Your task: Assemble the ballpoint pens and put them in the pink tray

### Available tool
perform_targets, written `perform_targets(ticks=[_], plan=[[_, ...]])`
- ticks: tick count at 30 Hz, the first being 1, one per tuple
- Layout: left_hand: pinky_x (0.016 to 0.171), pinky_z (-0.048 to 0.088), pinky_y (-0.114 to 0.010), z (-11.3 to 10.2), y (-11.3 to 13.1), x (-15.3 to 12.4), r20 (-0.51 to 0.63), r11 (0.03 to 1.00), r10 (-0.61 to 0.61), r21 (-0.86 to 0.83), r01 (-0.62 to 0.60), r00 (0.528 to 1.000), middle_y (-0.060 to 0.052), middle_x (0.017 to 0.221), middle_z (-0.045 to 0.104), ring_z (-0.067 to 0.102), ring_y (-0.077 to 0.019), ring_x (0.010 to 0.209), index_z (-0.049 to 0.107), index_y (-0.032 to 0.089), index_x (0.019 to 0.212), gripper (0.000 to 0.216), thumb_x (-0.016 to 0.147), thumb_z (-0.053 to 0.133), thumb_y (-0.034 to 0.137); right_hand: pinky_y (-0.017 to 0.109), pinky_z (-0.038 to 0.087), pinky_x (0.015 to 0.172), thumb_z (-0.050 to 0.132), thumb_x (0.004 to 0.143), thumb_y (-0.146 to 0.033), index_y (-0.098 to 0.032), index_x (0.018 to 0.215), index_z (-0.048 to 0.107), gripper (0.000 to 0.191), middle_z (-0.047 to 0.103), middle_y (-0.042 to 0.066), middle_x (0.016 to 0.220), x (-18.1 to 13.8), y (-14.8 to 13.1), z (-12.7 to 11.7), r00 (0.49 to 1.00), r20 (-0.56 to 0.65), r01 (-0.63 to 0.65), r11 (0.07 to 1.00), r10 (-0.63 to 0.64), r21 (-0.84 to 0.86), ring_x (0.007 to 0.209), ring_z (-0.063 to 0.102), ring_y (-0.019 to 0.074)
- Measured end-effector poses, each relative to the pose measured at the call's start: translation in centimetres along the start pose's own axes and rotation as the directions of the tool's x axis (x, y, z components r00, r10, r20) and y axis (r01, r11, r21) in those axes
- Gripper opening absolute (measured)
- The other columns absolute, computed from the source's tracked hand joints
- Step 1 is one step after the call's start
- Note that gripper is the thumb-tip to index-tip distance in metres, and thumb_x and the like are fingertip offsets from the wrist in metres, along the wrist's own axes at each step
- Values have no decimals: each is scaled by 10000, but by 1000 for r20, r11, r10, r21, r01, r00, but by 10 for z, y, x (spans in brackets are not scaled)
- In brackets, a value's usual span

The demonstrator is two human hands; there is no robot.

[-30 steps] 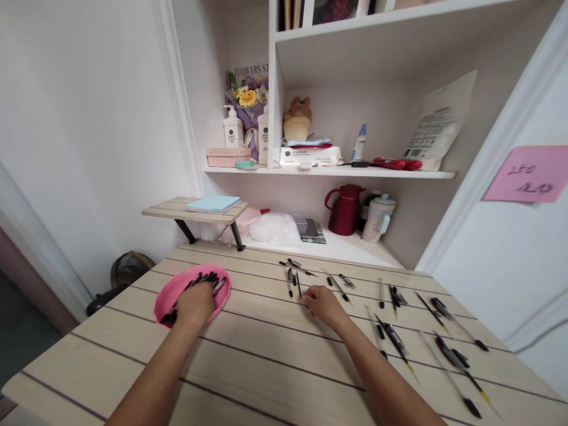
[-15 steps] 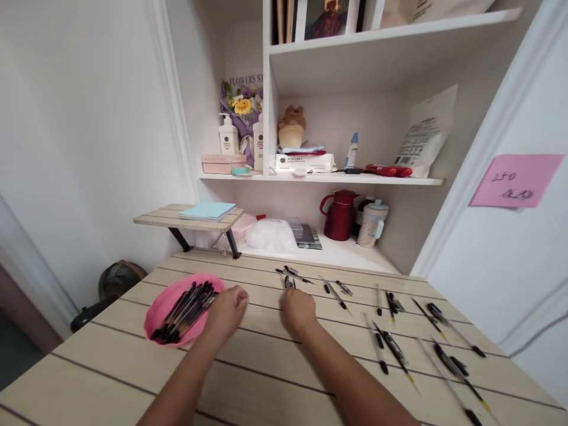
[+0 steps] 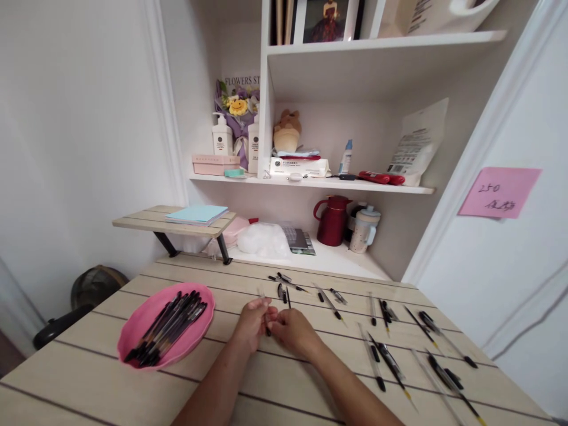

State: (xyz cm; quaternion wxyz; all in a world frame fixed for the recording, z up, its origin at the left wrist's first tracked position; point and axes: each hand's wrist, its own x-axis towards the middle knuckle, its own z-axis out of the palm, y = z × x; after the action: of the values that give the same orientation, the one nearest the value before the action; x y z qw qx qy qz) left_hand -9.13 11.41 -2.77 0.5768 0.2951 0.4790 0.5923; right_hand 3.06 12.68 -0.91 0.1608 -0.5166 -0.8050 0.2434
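Note:
My left hand (image 3: 254,322) is closed around a clear pen barrel (image 3: 261,292), whose upper end sticks out above the fingers. A dark end of it shows below. My right hand (image 3: 293,332) meets the left at the barrel, its fingers pinched there; part of the grip is hidden. Just beyond the hands lie loose black pen parts (image 3: 282,292) and a thin dark refill (image 3: 288,297). Left of my hands stands a pink bowl (image 3: 128,331) with scalloped edges, holding several black pens (image 3: 171,325).
Taken-apart pens lie in groups across the right of the slatted table (image 3: 248,393), among them a refill with a yellow end (image 3: 393,368) and a clear barrel (image 3: 371,358). A small raised stand (image 3: 137,218) is at the back left. Behind, a shelf holds a red jug (image 3: 333,222).
My left hand has moved right, away from the bowl, and the two hands have come together at the barrel. The view has shifted slightly.

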Motion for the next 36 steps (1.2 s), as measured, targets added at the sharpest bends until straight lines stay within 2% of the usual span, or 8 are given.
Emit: perform_targets(ticks=[7,14,20,22,24,26,29,36], plan=[[322,205,-145,1,-7,5,15,993,113,16,-113,993,59,534,488,314,-14,327,552,133,934,348,690,567,382,276,412,690,481,747,-228,-125,854,643,220,663,158,909,33,24,-26,936,-247,-304,930,251,-205,867,612,235],[303,142,-157,1,-11,6,61,986,136,89,-141,989,48,530,502,276,-14,304,548,122,957,438,699,517,474,326,423,723,483,722,-166,-83,886,634,237,649,202,931,36,22,-4,934,-252,-305,934,255,-183,876,612,278],[310,138,-160,1,-12,6,104,981,130,134,-143,986,56,517,491,269,-16,303,559,118,954,439,699,517,474,289,432,663,507,672,-137,-99,761,632,158,669,177,811,36,32,-26,939,-260,-257,962,225,-96,790,625,245],[312,129,-163,2,-12,6,131,976,136,152,-155,982,57,513,490,264,-17,301,562,118,967,437,703,517,464,250,427,559,481,696,-160,-120,797,613,170,665,98,675,39,31,-35,947,-252,-178,979,197,99,614,617,178],[316,121,-165,2,-12,5,163,971,136,174,-164,977,56,511,494,267,-19,303,568,122,974,429,707,516,454,222,392,449,474,725,-216,-134,874,577,198,615,19,556,41,28,-42,949,-267,-26,886,167,463,455,547,128],[320,116,-166,3,-12,3,190,966,128,198,-165,973,54,507,498,272,-22,307,577,126,969,414,712,514,444,206,373,407,514,723,-290,-144,895,543,227,584,-9,555,43,24,-46,930,-331,164,628,159,761,432,516,108],[328,118,-166,4,-10,0,211,961,111,227,-159,971,46,511,503,290,-27,323,586,125,963,405,714,517,437,189,394,423,592,682,-346,-162,851,525,259,588,-6,643,43,21,-48,894,-417,339,358,166,870,499,540,95],[338,128,-168,6,-8,-4,233,958,112,231,-167,966,46,511,500,270,-26,333,588,126,983,415,720,516,438,179,410,418,636,658,-353,-165,827,528,274,596,-7,661,42,21,-45,904,-397,339,301,161,892,486,533,77]])
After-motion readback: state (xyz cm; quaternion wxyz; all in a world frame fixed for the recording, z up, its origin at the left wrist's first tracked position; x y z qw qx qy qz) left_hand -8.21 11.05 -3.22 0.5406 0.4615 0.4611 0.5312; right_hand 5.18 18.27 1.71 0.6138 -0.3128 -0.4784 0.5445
